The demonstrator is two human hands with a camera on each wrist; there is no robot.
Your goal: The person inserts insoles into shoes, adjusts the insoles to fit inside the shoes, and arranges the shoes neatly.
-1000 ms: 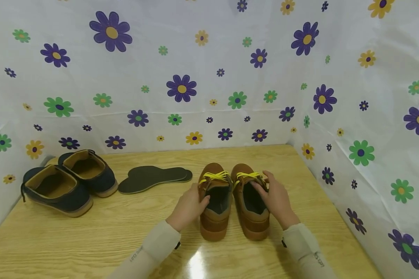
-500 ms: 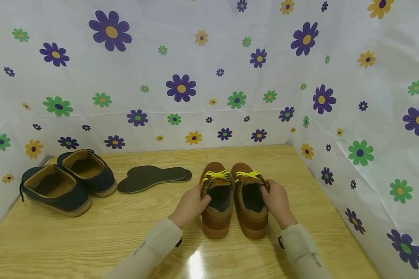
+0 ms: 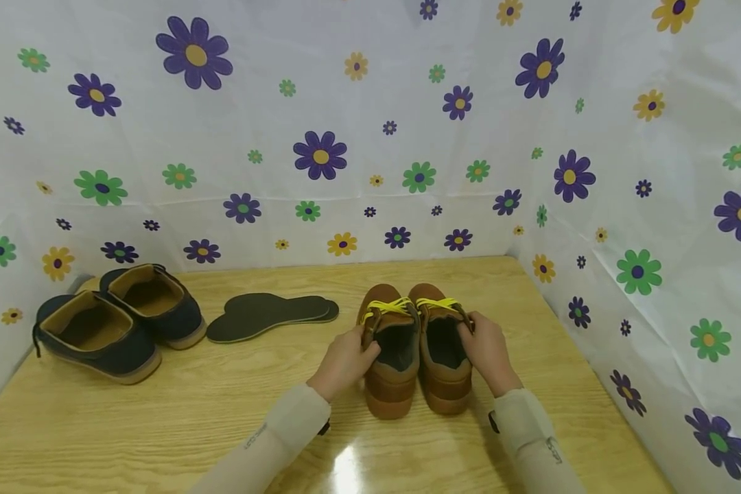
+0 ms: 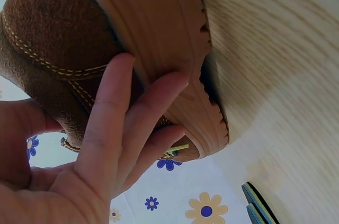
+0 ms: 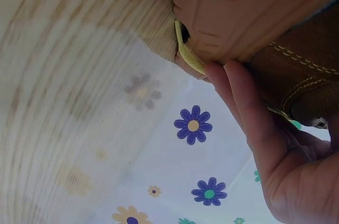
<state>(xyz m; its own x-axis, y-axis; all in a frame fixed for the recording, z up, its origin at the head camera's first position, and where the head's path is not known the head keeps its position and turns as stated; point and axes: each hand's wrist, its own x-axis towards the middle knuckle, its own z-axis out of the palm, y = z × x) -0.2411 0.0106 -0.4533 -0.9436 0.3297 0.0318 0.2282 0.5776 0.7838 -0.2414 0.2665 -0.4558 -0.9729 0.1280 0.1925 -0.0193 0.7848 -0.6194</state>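
Two brown suede shoes with yellow laces stand side by side, toes pointing away. On the left shoe [image 3: 390, 394], my left hand [image 3: 344, 363] grips the outer side, thumb over the collar. Its fingers [image 4: 108, 113] lie along the upper and the tan sole in the left wrist view. My right hand [image 3: 489, 350] holds the right shoe [image 3: 447, 394] by its outer side, with the thumb inside the opening. A yellow lace end [image 5: 189, 57] hangs beside that shoe's sole in the right wrist view. The fingers' far sides are hidden.
A pair of dark insoles [image 3: 259, 315] overlaps on the wooden table [image 3: 222, 412], left of the brown shoes. Farther left stand two navy shoes, a nearer one [image 3: 120, 357] and a farther one [image 3: 185, 315]. Flower-printed sheets [image 3: 370, 89] rise behind and on the right.
The left shoe has shifted right and slightly away with my left hand, the right shoe slightly left and away. They are closer together. My right hand's raised fingers have settled on its shoe.
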